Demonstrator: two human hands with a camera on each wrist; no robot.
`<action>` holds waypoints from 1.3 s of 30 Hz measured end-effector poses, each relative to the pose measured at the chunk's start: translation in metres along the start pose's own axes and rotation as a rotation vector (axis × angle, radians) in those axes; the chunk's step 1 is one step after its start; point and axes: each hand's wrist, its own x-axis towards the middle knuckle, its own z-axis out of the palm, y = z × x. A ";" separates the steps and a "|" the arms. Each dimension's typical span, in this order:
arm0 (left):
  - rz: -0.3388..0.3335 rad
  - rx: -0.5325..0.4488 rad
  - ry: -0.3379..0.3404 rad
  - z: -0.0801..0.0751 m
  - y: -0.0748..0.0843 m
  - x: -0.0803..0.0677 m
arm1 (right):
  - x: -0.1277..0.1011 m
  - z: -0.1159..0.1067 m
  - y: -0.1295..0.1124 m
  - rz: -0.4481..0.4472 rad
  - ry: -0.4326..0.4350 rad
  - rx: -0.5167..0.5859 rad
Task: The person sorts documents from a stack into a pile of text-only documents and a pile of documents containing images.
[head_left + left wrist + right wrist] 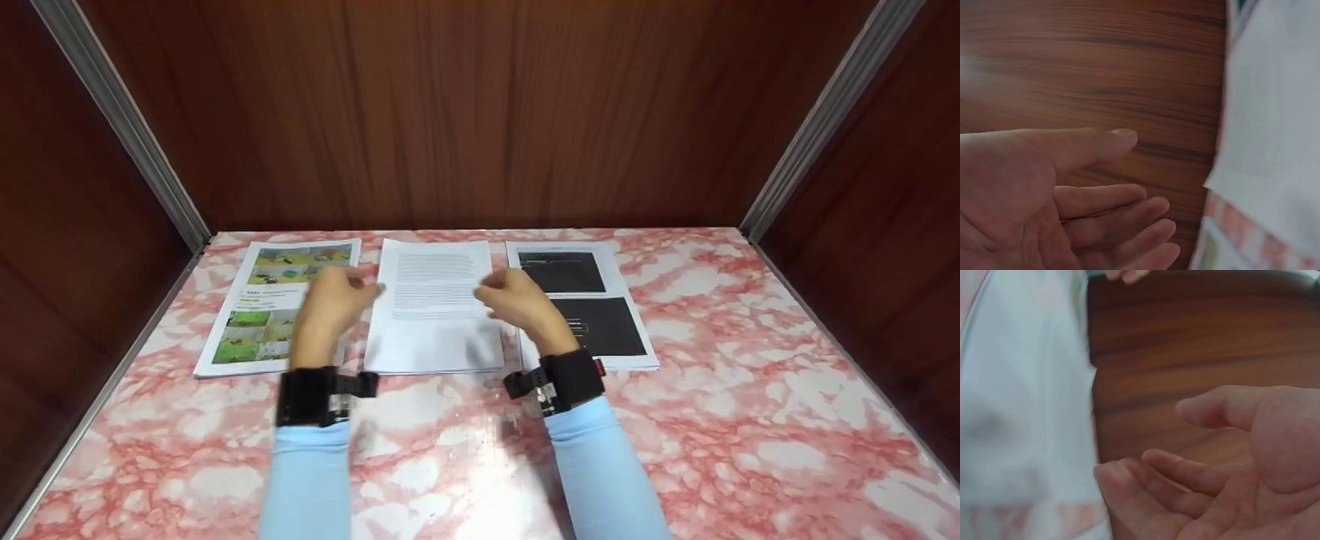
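Three stacks of printed paper lie side by side. The middle paper stack [435, 337] carries lines of text. My left hand [334, 304] hovers between it and the left paper stack [255, 300], which shows colour pictures. Over the gap toward the right paper stack [619, 330], printed with dark blocks, is my right hand [525, 304]. In the left wrist view the left hand [1100, 208] has relaxed, nearly straight fingers, thumb apart, nothing between them. The right hand [1213, 478] in the right wrist view shows loosely bent fingers and a separate thumb, also holding nothing.
The stacks rest on a red-and-white marbled table [720, 390]. A brown wood-grain panel [472, 112] rises behind it, with side panels meeting it at metal corner posts [825, 112]. Black camera straps [574, 379] wrap both wrists over light blue sleeves [307, 480].
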 end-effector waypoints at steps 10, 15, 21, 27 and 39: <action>0.135 0.030 0.207 -0.084 -0.067 0.005 | 0.027 0.079 -0.047 -0.183 -0.106 0.258; 0.052 -0.029 0.278 -0.085 -0.125 0.012 | 0.038 0.136 -0.038 -0.139 -0.115 0.228; -0.112 -0.009 0.256 -0.079 -0.158 0.014 | 0.038 0.177 -0.024 -0.132 -0.119 0.049; -0.196 0.098 0.200 -0.080 -0.164 0.016 | 0.036 0.190 -0.018 -0.165 -0.120 -0.127; -0.238 0.092 0.109 -0.075 -0.165 0.009 | 0.032 0.192 -0.016 -0.190 -0.146 -0.182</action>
